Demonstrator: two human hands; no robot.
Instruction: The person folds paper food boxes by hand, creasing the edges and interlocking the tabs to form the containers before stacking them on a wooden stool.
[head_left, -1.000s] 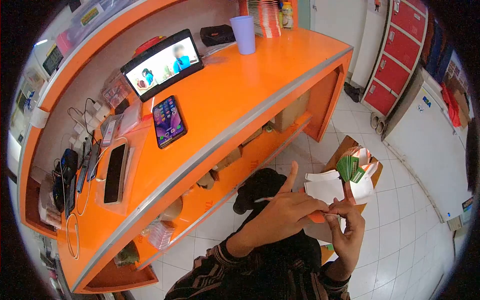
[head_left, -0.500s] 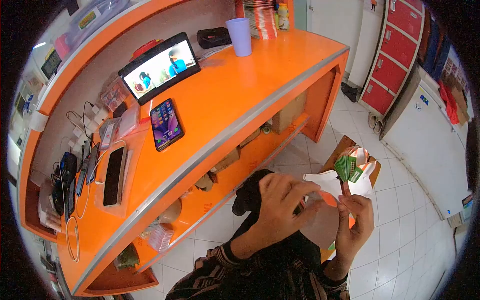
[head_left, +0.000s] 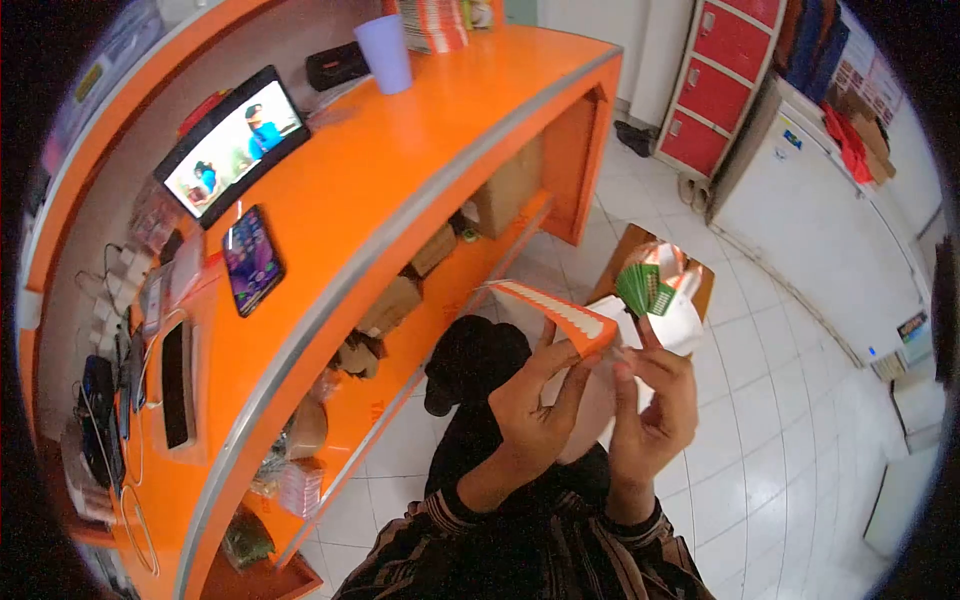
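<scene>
My left hand (head_left: 535,408) is closed on an orange strip (head_left: 568,322) with a row of cream, tooth-like pieces along it; the strip slants up to the left. My right hand (head_left: 652,405) is beside the strip's near end, thumb and fingers pinched together. Whatever sits in that pinch is too small to make out. Just beyond the right fingers, a fan of green cards or slips (head_left: 638,287) lies with white paper (head_left: 680,322) on a wooden stool (head_left: 627,248). A pale rounded surface shows between my hands, partly hidden.
To the left runs an orange counter (head_left: 400,160) with a tablet (head_left: 235,145) playing a video, a phone (head_left: 252,260), a second dark phone (head_left: 177,385), cables and a lilac cup (head_left: 384,55). Boxes fill its lower shelf. Red lockers (head_left: 705,90) and a white chest (head_left: 800,200) stand at right.
The view has shifted, so the counter appears further left. The orange strip, earlier mostly blurred between both hands, now extends up and left from my left hand.
</scene>
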